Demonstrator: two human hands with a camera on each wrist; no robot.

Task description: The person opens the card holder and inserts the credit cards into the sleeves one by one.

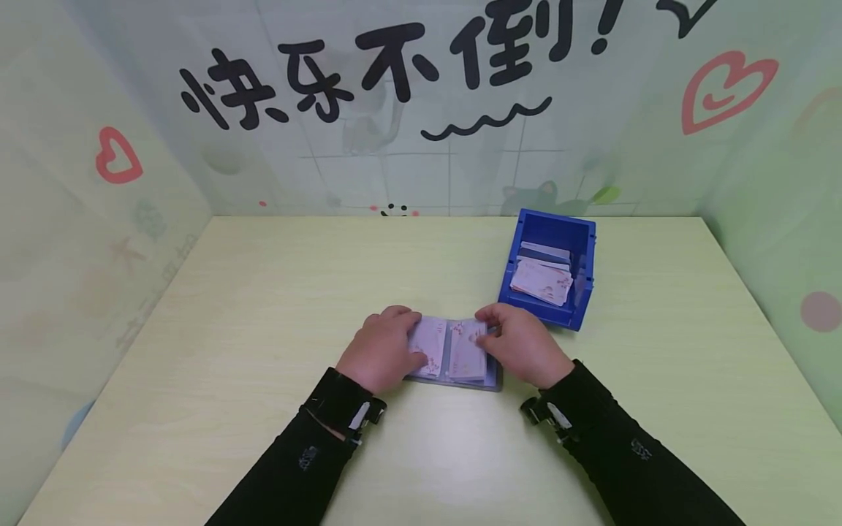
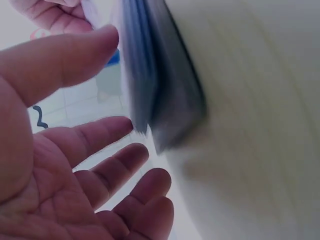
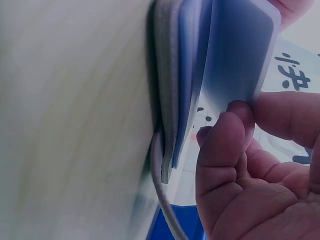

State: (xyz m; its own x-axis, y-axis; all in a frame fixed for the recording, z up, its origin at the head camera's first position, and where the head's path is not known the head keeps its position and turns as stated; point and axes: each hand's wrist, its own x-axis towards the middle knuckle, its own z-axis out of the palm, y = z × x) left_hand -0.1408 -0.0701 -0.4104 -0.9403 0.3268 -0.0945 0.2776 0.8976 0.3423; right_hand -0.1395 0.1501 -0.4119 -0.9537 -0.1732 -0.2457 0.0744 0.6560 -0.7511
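At far left, a red heart outline (image 1: pixel 125 177) marks the side wall; beside it the pale wood-grain table (image 1: pixel 316 277) stretches toward you; next come your black left sleeve (image 1: pixel 289 456) and your left hand (image 1: pixel 380 349), fingers spread and loosely bent, thumb over the left leaf (image 1: pixel 430 340) of a small card album (image 1: pixel 449 352); whether that thumb presses is not clear. The album lies open on the table between your hands, each leaf showing a pale pink floral print; in the right-wrist view a grey cord (image 3: pixel 166 200) trails from it. Your right hand (image 1: pixel 529 349) closes thumb and fingers on the edge of the right leaf (image 1: pixel 467 354), which tilts up from the layers beneath; beyond that hand stands a blue plastic bin (image 1: pixel 552 228), with floral-printed cards (image 1: pixel 541 281) stacked inside; black Chinese lettering (image 1: pixel 397 69) spans the back wall above.
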